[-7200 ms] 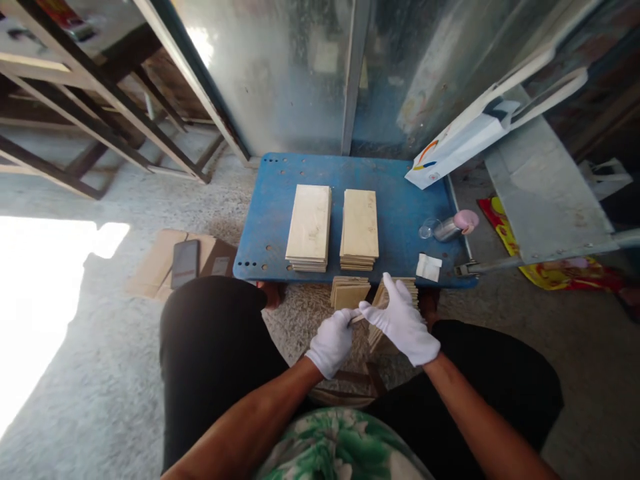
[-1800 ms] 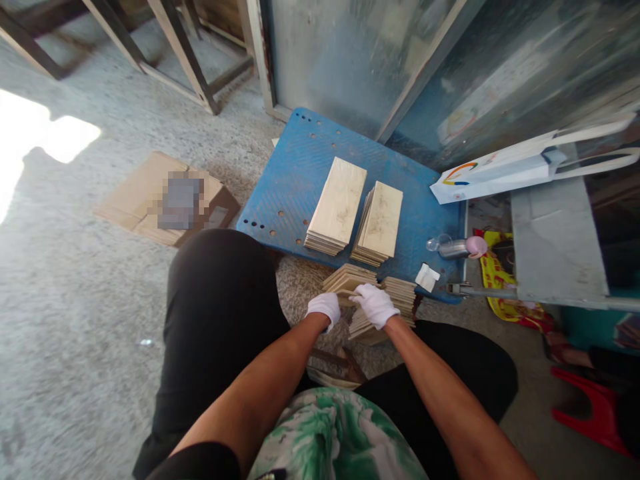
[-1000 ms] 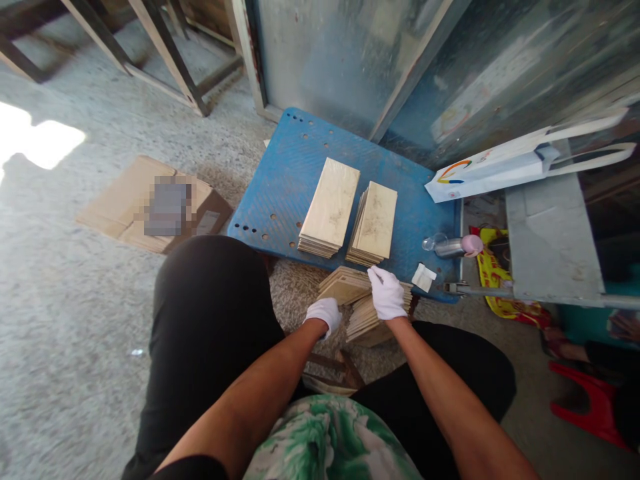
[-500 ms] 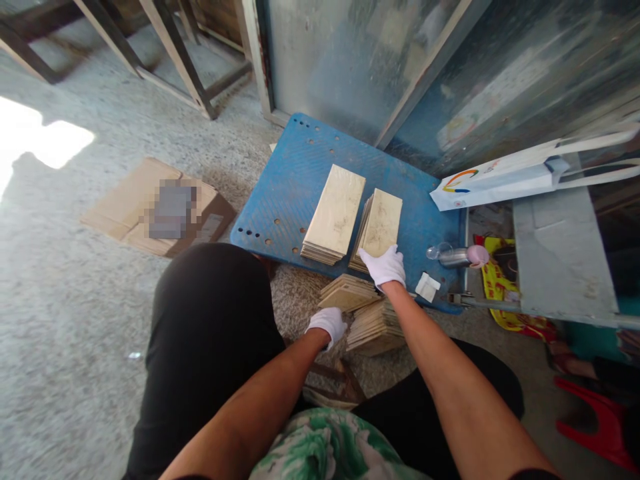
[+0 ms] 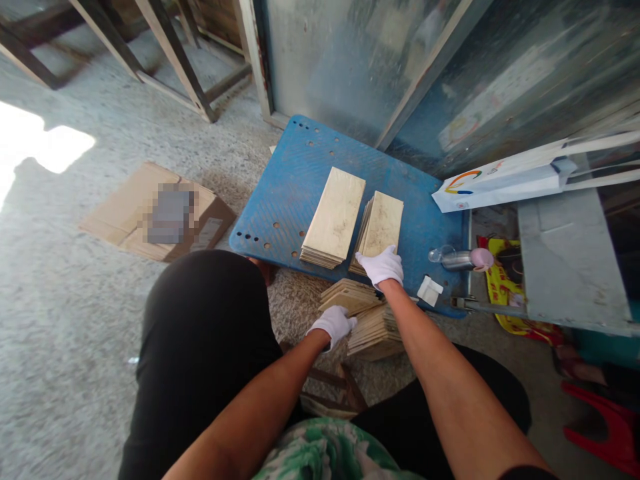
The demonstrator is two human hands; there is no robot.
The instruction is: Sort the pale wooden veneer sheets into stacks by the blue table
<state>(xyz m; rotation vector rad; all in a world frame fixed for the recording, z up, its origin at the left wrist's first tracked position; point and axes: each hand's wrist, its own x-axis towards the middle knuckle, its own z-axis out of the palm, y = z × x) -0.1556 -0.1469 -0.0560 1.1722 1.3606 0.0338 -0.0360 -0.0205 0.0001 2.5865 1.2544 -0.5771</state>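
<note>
Two neat stacks of thin beige wooden sheets lie on a blue perforated board [image 5: 295, 180]: a left stack [image 5: 335, 215] and a right stack [image 5: 383, 223]. My white-gloved right hand [image 5: 383, 265] rests flat on the near end of the right stack, fingers spread. Looser piles of the same sheets [image 5: 373, 323] sit on the ground between my knees. My white-gloved left hand [image 5: 334, 324] hovers at the piles' left edge, fingers loosely curled, touching a sheet [image 5: 347, 299]; whether it grips the sheet is unclear.
A metal bottle with a pink cap [image 5: 463, 258] and a small white pad [image 5: 430, 291] lie at the board's right end. A white paper bag [image 5: 505, 183] leans behind. Flattened cardboard [image 5: 125, 213] lies left. A grey metal bench [image 5: 565, 253] and a red stool [image 5: 607, 420] stand at the right.
My right hand has left the loose piles, reached forward and come down on the near end of the right stack. My left hand has stayed by the piles.
</note>
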